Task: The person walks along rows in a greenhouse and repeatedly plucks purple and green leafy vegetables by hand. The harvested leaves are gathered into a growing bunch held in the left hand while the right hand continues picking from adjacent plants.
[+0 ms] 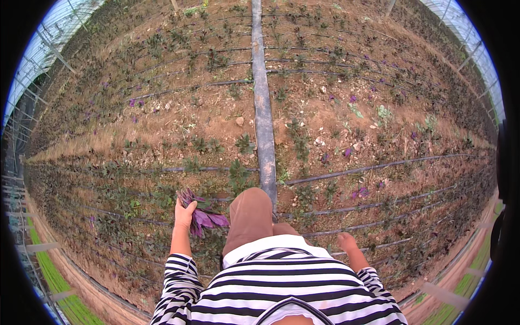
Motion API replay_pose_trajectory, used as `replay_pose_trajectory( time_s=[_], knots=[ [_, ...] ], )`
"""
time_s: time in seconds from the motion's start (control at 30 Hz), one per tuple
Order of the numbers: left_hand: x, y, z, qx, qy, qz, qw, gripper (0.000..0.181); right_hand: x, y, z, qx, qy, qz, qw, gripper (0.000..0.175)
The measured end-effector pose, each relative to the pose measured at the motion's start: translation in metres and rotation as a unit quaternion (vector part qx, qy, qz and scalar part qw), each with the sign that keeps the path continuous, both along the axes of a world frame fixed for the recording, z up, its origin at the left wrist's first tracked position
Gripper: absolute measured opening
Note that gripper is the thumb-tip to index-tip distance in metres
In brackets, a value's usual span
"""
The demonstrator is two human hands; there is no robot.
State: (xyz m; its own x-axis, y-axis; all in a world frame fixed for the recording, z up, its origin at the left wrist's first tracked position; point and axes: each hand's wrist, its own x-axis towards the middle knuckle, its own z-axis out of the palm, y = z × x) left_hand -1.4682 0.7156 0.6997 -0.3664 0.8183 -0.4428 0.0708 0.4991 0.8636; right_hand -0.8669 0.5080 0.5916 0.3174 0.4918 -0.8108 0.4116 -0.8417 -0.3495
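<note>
My left hand [185,212] is closed round a bunch of purple leafy shoots [203,218], their leaves fanning out to the right beside my knee. On the other side of my body, my right hand [346,241] hangs low over the bed near a thin drip line [390,243]; nothing shows in it, and its fingers are too small and turned away to read clearly. Low green plants [238,174] grow just ahead of my knee, and purple leaves [360,192] lie or grow on the soil to the right.
A wide dark flat hose [264,122] runs straight ahead across stony brown soil, with thin drip lines [337,178] branching off both sides. Rows of small plants [217,61] stretch away. Metal posts [57,53] of a plastic-covered greenhouse rise at both sides. Pale stones lie scattered.
</note>
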Motion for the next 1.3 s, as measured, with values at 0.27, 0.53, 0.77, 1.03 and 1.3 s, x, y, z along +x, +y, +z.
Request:
replay_pose_trajectory(
  time_s=[0.27, 0.53, 0.77, 1.03, 1.3],
  knots=[
    [-0.028, 0.134, -0.04, -0.026, -0.025, 0.094, 0.995, 0.065, -0.054, 0.327, 0.107, 0.172, -0.041, 0.236, 0.955, 0.031],
    [-0.002, 0.387, -0.082, -0.06, -0.064, 0.116, 0.989, 0.063, -0.03, 0.587, 0.044, 0.189, 0.02, 0.123, 0.974, 0.029],
    [-0.007, 0.554, -0.04, -0.102, -0.029, 0.052, 0.993, 0.073, -0.011, 0.639, 0.051, 0.091, 0.027, 0.001, 0.995, 0.025],
    [-0.008, 0.602, -0.014, -0.106, 0.026, 0.04, 0.993, 0.087, 0.044, 0.641, 0.025, -0.079, 0.013, 0.33, 0.941, 0.033],
    [-0.03, 0.473, -0.048, -0.143, -0.034, 0.226, 0.963, 0.071, -0.06, 0.896, 0.066, -0.017, 0.03, 0.234, 0.972, 0.032]
  ],
)
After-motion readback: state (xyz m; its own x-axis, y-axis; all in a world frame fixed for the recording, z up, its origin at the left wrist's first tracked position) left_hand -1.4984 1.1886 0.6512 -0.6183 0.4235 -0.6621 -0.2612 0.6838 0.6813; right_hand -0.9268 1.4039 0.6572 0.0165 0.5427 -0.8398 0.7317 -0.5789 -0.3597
